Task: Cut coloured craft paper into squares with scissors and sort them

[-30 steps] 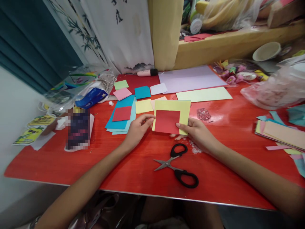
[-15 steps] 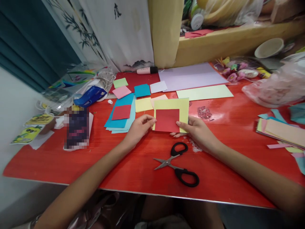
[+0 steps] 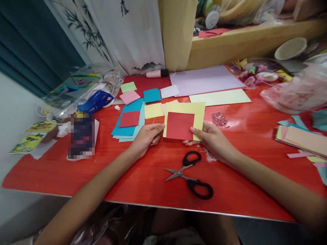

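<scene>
My right hand pinches a yellow paper sheet at its lower right, thumb in front and fingers behind. A smaller red paper square lies against the front of that sheet, toward its lower left, and the right thumb presses its edge. At the left edge of the yellow paper is my left hand, closed, with thumb and index fingertips together at the margin. Both papers are tilted up above the table. Below them, black-handled scissors lie spread, blades pointing left.
Small coloured paper squares and blue sheets lie behind my left hand. A lilac sheet and a pale green strip are at the back. Paper stacks and a plastic bag stand right on the red table.
My left fingertips have drawn back left from the red square to the yellow paper's edge. The papers have risen slightly in my right hand. The scissors stay put.
</scene>
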